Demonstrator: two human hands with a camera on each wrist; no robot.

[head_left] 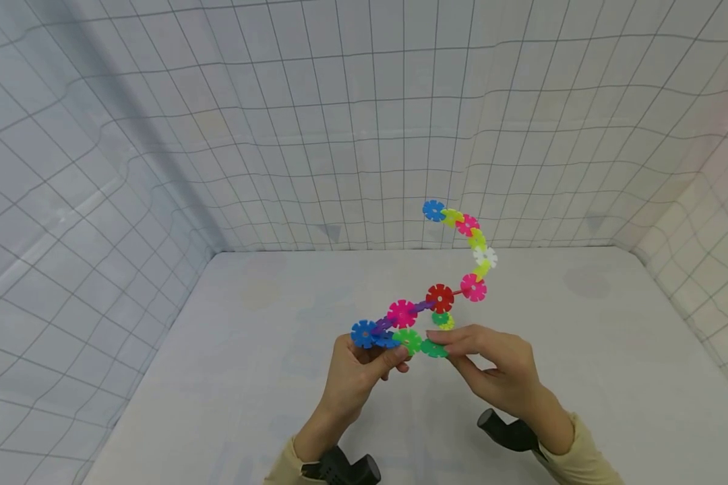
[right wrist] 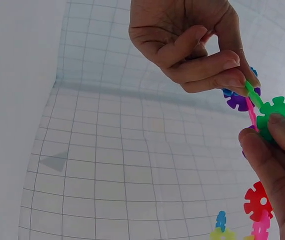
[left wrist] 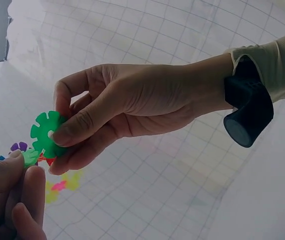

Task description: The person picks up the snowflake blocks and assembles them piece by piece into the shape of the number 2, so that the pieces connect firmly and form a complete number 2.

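Both hands hold up a curved chain of slotted plastic discs (snowflake links) over the table. My left hand (head_left: 354, 377) pinches a light green disc (head_left: 408, 341) near one end. Beside that hand are blue discs (head_left: 364, 333), then purple, pink and red ones (head_left: 439, 298). My right hand (head_left: 500, 367) pinches a darker green disc (head_left: 433, 348) between thumb and fingers, its rim meeting the edge of the light green one, as the right wrist view shows. The chain curves away through pink, yellow and white discs (head_left: 485, 256) to a blue disc (head_left: 433, 210) at its far end.
A green disc (head_left: 440, 318) and a yellow disc (head_left: 447, 324) show just beyond the right fingers. The white table (head_left: 249, 377) is bordered by pale sheet walls (head_left: 400, 135) with a dark grid. Black camera mounts (head_left: 509, 431) sit on both wrists.
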